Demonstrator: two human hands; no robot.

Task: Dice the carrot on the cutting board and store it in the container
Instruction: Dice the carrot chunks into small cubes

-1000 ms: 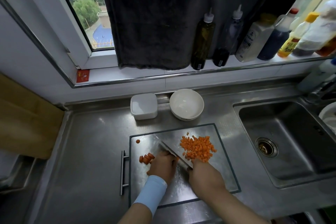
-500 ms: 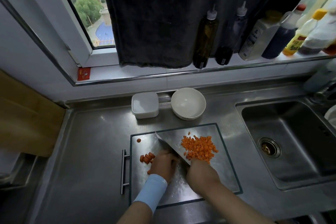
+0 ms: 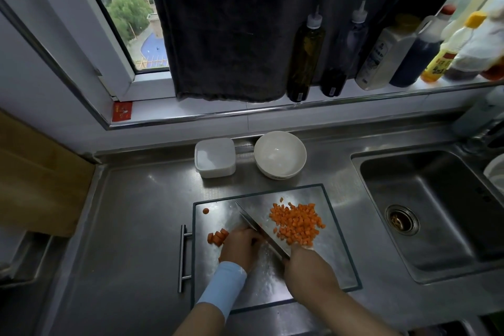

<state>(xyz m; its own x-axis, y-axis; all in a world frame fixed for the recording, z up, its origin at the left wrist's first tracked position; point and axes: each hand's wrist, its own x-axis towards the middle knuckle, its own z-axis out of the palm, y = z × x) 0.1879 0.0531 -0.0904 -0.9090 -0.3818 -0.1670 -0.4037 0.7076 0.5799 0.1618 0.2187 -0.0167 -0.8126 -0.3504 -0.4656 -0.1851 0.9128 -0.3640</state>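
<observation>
A steel cutting board [image 3: 338, 229] lies on the counter. A heap of diced carrot [image 3: 297, 222] sits on its right half. Carrot strips [image 3: 217, 236] lie at the left, and one stray slice [image 3: 206, 210] rests near the board's far-left corner. My left hand [image 3: 241, 247] presses down on the strips, fingers curled. My right hand [image 3: 308, 267] grips the handle of a cleaver [image 3: 259, 228], whose blade stands edge-down right beside my left fingers. A white square container [image 3: 215, 157] stands behind the board, with a white bowl [image 3: 280, 154] to its right.
A steel sink [image 3: 436, 215] opens to the right of the board. Several bottles [image 3: 305, 54] line the windowsill under a dark cloth [image 3: 231, 27]. A wooden board [image 3: 35, 172] leans at the left. A drawer handle [image 3: 183, 258] lies left of the cutting board.
The cleaver and both hands stay on the carrot strips with only small shifts. The view has tilted slightly.
</observation>
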